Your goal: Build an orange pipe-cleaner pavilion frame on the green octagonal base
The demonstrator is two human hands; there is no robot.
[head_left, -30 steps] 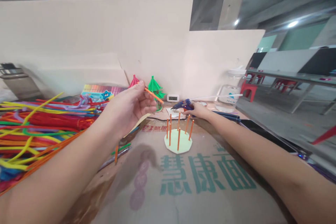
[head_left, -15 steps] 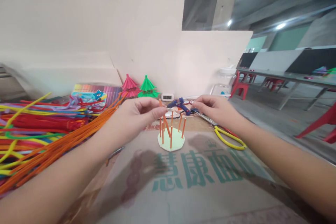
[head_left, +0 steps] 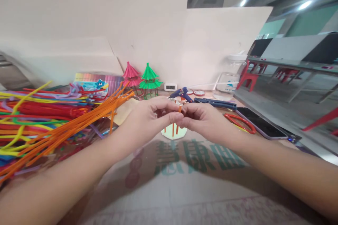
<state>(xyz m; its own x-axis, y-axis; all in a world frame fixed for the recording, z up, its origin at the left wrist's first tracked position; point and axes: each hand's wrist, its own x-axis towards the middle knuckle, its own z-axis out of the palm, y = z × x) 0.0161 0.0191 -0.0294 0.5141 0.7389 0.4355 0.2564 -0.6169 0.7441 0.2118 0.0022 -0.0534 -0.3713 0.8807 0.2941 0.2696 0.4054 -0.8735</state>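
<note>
My left hand and my right hand meet in the middle, both closed. Between their fingertips is a short orange pipe cleaner piece, pinched from both sides. Just beneath and behind them lies a pale green octagonal base with several upright orange posts on it; my hands hide its upper part. To the left is a bundle of long orange pipe cleaners. The blue glue gun rests behind my hands.
Red-and-yellow-handled scissors, a dark blue tool and a phone lie at right. Pink and green pagoda-like models, a small timer and a clear jug stand behind. Coloured pipe cleaners pile up left.
My right hand has left the tools at right and come in to meet my left hand at the orange piece. My left hand has shifted slightly right. The view has tilted down.
</note>
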